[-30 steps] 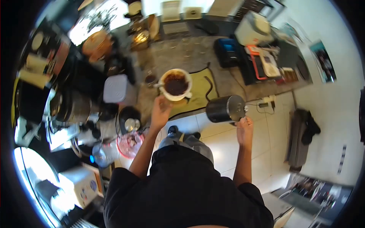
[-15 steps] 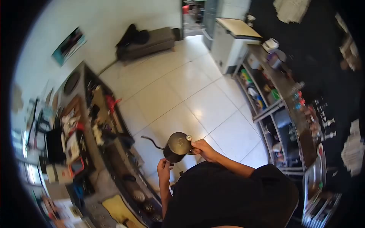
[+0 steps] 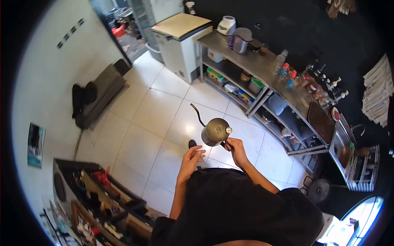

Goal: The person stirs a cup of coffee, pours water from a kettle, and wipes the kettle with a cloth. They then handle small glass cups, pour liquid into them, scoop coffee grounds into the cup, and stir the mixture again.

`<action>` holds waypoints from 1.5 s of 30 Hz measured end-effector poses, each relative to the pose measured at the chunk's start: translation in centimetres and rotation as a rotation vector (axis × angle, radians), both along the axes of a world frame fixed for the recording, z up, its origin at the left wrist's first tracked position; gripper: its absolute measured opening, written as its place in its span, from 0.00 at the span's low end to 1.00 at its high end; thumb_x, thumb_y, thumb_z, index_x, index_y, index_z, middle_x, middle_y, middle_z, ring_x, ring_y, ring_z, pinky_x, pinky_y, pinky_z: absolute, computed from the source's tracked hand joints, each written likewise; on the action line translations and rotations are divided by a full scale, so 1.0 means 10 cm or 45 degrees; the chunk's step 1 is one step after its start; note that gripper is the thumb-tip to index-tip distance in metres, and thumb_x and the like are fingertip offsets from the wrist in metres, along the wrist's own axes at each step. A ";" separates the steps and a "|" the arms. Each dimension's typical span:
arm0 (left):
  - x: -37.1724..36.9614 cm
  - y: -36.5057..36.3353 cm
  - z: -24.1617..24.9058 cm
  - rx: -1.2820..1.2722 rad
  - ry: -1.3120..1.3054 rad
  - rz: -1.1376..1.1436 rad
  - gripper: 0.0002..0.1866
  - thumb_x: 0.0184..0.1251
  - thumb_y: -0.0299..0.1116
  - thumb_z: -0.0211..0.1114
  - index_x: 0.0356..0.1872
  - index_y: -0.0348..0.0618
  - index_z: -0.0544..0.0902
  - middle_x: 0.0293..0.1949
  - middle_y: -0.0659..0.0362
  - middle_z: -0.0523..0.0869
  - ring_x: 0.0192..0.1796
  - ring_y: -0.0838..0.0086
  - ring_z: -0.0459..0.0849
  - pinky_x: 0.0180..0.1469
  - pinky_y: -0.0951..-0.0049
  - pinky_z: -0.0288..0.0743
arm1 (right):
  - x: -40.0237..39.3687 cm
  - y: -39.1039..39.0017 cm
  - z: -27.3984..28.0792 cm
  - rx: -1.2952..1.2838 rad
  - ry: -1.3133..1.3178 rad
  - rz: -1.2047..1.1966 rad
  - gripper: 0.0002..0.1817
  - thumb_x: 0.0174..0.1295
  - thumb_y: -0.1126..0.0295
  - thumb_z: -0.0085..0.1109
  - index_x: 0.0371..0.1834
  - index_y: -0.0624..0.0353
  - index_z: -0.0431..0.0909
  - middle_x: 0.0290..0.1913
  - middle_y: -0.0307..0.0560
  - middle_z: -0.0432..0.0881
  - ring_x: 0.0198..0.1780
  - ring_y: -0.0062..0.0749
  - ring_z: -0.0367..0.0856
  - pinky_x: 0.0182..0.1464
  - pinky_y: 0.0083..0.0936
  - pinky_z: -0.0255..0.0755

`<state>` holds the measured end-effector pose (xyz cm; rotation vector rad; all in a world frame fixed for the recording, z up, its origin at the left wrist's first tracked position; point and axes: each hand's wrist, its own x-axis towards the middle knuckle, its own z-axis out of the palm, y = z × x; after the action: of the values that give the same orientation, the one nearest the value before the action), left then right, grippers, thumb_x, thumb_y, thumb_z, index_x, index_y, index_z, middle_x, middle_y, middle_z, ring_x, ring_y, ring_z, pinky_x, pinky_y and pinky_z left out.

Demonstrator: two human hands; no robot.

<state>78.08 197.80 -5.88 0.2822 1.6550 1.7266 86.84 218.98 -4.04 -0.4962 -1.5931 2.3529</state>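
Observation:
My right hand (image 3: 237,151) is closed around the handle of a dark gooseneck kettle (image 3: 216,130) held in the air before my body. A small round dial (image 3: 229,130) sits on its lid near the handle side. The kettle's thin curved spout (image 3: 197,113) points away toward the upper left. Below and left of the kettle, my left hand (image 3: 191,160) holds nothing, its fingers apart and slightly bent. A gap shows between that hand and the kettle.
Along the right wall runs a metal shelf counter (image 3: 262,67) with bottles (image 3: 292,78) and a blender base (image 3: 227,25), leading to a sink (image 3: 341,141). A white chest (image 3: 176,49) stands by the doorway. A bench (image 3: 100,96) and a cluttered counter (image 3: 119,201) are at left.
My view has turned to the right, toward the metal counter and sink. My left hand has let go of the kettle's side, while my right hand keeps its hold on the handle.

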 end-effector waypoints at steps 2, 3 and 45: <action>-0.43 0.27 -0.05 -0.019 -0.016 -0.113 0.18 0.77 0.39 0.57 0.61 0.43 0.77 0.52 0.53 0.86 0.51 0.71 0.84 0.51 0.72 0.75 | -0.20 0.15 -0.06 -0.090 -0.014 -0.151 0.22 0.72 0.64 0.49 0.16 0.55 0.63 0.19 0.35 0.60 0.26 0.23 0.58 0.33 0.24 0.54; -0.65 0.44 -0.04 -0.031 0.000 -0.188 0.18 0.77 0.40 0.57 0.61 0.43 0.77 0.52 0.53 0.86 0.50 0.72 0.84 0.50 0.71 0.75 | -0.29 0.24 -0.09 -0.087 -0.068 -0.206 0.21 0.71 0.66 0.48 0.17 0.55 0.63 0.19 0.35 0.60 0.26 0.23 0.57 0.33 0.24 0.54; -3.48 6.51 -0.66 -0.208 -0.001 -0.716 0.19 0.70 0.38 0.65 0.59 0.44 0.78 0.53 0.57 0.85 0.47 0.73 0.85 0.48 0.72 0.76 | -2.79 5.61 -1.63 0.011 -0.515 -0.523 0.14 0.69 0.58 0.59 0.30 0.56 0.80 0.31 0.34 0.80 0.39 0.20 0.75 0.45 0.22 0.66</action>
<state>43.27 262.87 -12.49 0.6025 1.5173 1.1656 58.90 275.11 -20.29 -1.2315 -1.4702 2.0175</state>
